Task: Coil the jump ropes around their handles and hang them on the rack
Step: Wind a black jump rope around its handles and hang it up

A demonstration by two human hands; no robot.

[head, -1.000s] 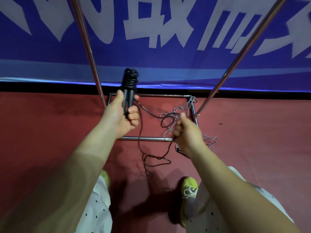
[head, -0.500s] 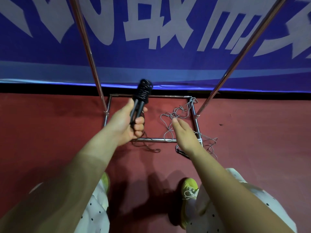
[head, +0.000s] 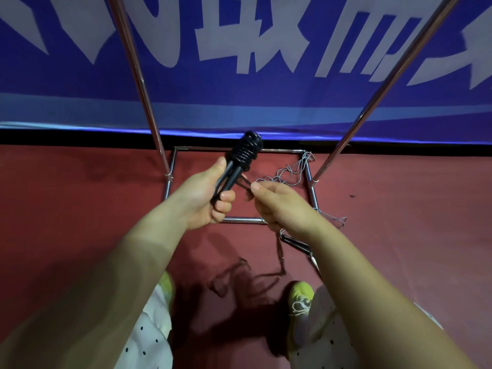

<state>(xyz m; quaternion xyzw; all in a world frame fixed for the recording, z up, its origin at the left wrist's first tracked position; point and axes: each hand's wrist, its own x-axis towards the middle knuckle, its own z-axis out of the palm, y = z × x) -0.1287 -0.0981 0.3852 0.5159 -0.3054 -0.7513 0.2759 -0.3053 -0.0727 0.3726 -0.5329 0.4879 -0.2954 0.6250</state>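
Note:
My left hand (head: 205,198) grips the two black handles (head: 229,177) of a jump rope, held upright and tilted right, with black rope coiled thickly round their upper ends (head: 245,151). My right hand (head: 277,206) pinches the loose black rope (head: 246,186) just right of the handles; the blurred tail (head: 279,251) swings below the hand. A second, grey rope (head: 290,174) lies tangled on the floor by the rack's base, its dark handles (head: 295,242) partly hidden under my right forearm.
The chrome rack has a rectangular base frame (head: 239,220) on the red floor and two slanted uprights (head: 138,75) (head: 380,83) rising past a blue banner (head: 266,102). My yellow shoes (head: 300,296) stand just in front of the base.
The handles tilted right and dropped a little. My right hand let go of the rope low down, opened, then came up and left and now pinches the rope near the handles.

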